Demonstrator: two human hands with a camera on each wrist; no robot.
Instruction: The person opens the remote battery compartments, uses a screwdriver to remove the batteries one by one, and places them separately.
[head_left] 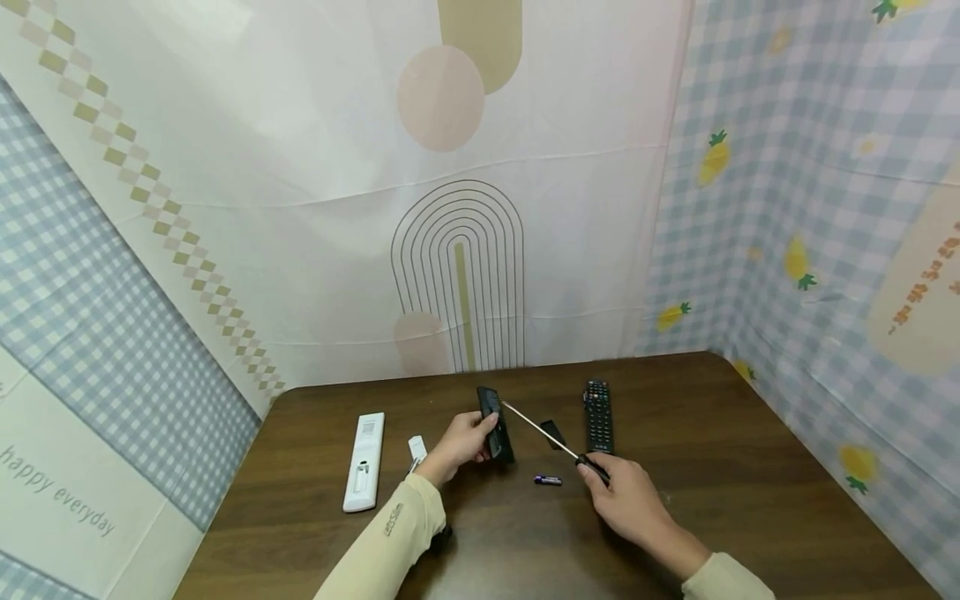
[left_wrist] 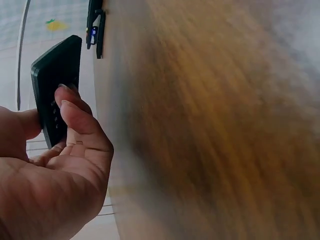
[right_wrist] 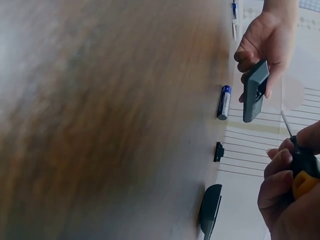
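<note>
Dark wood table (head_left: 750, 500), patterned cloth walls (head_left: 300, 167). Left hand (head_left: 461, 444) fingers curled round black remote (head_left: 495, 423); right hand (head_left: 626, 500) pinching screwdriver (head_left: 547, 436). Battery (head_left: 548, 480) between hands.

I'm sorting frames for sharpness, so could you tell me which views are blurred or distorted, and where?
Head view: sharp, with wide-angle bending of the walls; the table shows soft glare. Left wrist view: the tabletop is smeared with blur, while the left hand and black remote stay fairly crisp. Right wrist view: the wood is blurred likewise, yet the battery and right hand read clearly.
</note>
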